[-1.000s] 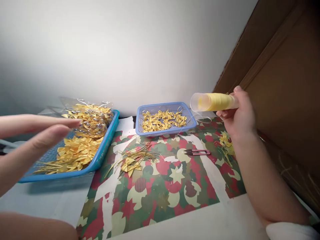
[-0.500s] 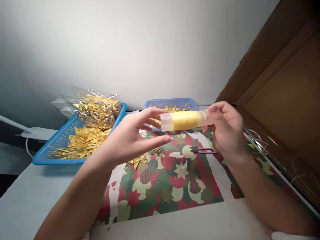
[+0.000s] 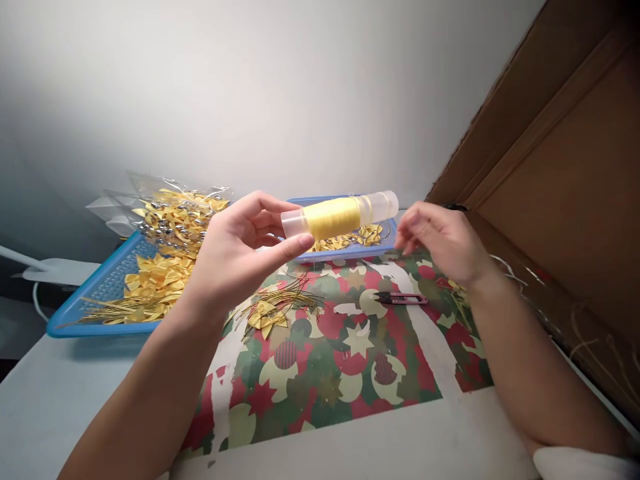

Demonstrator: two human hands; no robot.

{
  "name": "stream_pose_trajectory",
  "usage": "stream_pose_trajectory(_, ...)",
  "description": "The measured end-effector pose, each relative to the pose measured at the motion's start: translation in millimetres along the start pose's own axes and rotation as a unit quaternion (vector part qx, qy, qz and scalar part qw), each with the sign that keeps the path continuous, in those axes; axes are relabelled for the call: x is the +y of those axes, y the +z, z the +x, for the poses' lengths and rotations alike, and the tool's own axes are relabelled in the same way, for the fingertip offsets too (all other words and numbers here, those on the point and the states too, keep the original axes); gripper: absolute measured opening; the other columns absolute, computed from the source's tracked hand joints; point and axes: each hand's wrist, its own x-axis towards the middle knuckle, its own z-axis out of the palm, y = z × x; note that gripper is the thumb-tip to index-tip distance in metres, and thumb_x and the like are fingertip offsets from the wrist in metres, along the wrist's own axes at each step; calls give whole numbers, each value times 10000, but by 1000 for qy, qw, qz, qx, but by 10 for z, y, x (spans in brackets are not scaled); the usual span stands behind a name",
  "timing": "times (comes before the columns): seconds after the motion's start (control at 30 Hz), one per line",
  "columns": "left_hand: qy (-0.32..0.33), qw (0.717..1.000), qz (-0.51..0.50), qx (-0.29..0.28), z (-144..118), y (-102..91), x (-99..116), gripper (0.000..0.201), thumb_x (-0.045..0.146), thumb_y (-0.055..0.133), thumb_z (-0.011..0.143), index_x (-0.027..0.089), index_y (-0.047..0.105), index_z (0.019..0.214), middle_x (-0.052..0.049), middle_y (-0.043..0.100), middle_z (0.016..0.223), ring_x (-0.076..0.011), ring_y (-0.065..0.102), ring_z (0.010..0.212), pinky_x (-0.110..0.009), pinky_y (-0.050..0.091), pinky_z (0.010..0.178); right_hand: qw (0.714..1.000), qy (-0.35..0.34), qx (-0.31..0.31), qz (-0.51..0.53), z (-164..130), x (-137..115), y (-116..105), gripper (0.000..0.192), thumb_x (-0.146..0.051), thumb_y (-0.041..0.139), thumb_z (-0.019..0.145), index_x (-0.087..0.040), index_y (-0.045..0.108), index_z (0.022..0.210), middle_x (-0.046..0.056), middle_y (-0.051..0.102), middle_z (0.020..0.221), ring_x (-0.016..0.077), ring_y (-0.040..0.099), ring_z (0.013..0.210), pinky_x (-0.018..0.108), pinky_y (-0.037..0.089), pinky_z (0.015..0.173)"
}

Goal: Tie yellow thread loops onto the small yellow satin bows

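Observation:
A spool of yellow thread (image 3: 334, 219) on a clear plastic tube is tilted slightly up to the right, above the patterned sheet. My left hand (image 3: 250, 233) grips its left end between thumb and fingers. Just off the spool's right end, my right hand (image 3: 435, 237) has its fingers curled in, thumb against them. Whether a thread end lies in that pinch is too fine and blurred to see. Below the spool, pink-handled thread snips (image 3: 401, 299) lie on the sheet. Yellow ribbon flowers with wire stems (image 3: 269, 319) rest nearer my left hand.
A blue basket (image 3: 105, 328) at the left holds yellow ribbon pieces and a clear bag (image 3: 180, 217) of more. Behind the spool stands a smaller blue basket (image 3: 345, 254) with yellow pieces. The camouflage-like patterned sheet (image 3: 325, 373) covers the table. A cardboard box (image 3: 565, 147) walls off the right.
My right hand has let go of the spool's right end and sits apart from it. My left hand has closed on the left end, and the spool has shifted left and up.

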Motion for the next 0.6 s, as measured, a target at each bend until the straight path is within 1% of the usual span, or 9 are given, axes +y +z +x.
stream_pose_trajectory(0.03, -12, 1000, 3, 3, 13, -8, -2, 255, 331, 796, 706, 201, 627, 847, -38, 721, 838, -168, 676, 694, -263, 548, 566, 994, 31, -31, -101, 6, 28, -78, 443, -632, 626, 800, -195, 588, 736, 27, 645, 676, 137, 563, 565, 264, 381, 514)
stream_pose_trajectory(0.07, -25, 1000, 10, 2, 26, -15, -4, 247, 342, 789, 707, 198, 620, 815, -36, 709, 798, -167, 666, 667, -264, 536, 549, 976, 71, -74, -192, 11, 57, -134, 384, -555, 720, 739, -192, 597, 710, 25, 650, 687, 139, 561, 572, 262, 364, 507)
stream_pose_trajectory(0.13, -47, 998, 29, 3, 49, -25, -13, 240, 368, 766, 718, 194, 608, 768, -32, 676, 719, -168, 645, 628, -269, 511, 524, 920, 152, -165, -321, 23, 113, -162, 306, -391, 830, 615, -193, 623, 724, 29, 676, 767, 160, 588, 619, 264, 358, 506)
stream_pose_trajectory(0.2, -59, 998, 37, 6, 65, -29, -31, 245, 394, 741, 737, 193, 601, 750, -32, 652, 680, -171, 629, 614, -274, 490, 515, 870, 197, -226, -391, 40, 153, -88, 300, -296, 837, 580, -196, 640, 783, 44, 693, 892, 188, 627, 703, 270, 372, 521)
stream_pose_trajectory(0.3, -48, 999, 20, 8, 72, -37, -66, 251, 406, 741, 749, 194, 610, 784, -34, 658, 718, -163, 614, 640, -270, 482, 542, 822, 211, -281, -447, 75, 181, 106, 316, -238, 828, 585, -191, 647, 839, 67, 690, 974, 221, 655, 788, 280, 381, 546)
stream_pose_trajectory(0.37, -32, 999, -4, 7, 70, -51, -83, 256, 388, 761, 746, 202, 619, 849, -36, 685, 800, -160, 626, 696, -264, 501, 587, 806, 217, -309, -457, 97, 198, 215, 325, -195, 838, 557, -180, 654, 825, 85, 691, 959, 249, 667, 805, 288, 389, 557)
stream_pose_trajectory(0.43, -24, 999, -28, 5, 69, -72, -93, 280, 364, 779, 742, 215, 622, 921, -37, 705, 883, -164, 645, 766, -261, 523, 637, 800, 222, -320, -456, 111, 227, 282, 316, -155, 844, 527, -168, 654, 779, 103, 692, 933, 274, 674, 796, 297, 397, 560)
stream_pose_trajectory(0.5, -21, 998, -50, 9, 72, -96, -99, 304, 344, 790, 739, 225, 625, 964, -36, 713, 923, -168, 655, 815, -259, 536, 672, 801, 223, -327, -450, 113, 269, 308, 283, -132, 835, 520, -163, 644, 726, 107, 690, 903, 280, 672, 768, 304, 402, 558)
stream_pose_trajectory(0.6, -20, 997, -72, 18, 82, -128, -115, 322, 327, 803, 728, 228, 633, 983, -34, 712, 922, -175, 658, 848, -265, 545, 700, 812, 215, -343, -421, 97, 329, 288, 215, -108, 798, 544, -169, 611, 632, 74, 669, 776, 242, 647, 679, 298, 396, 547)
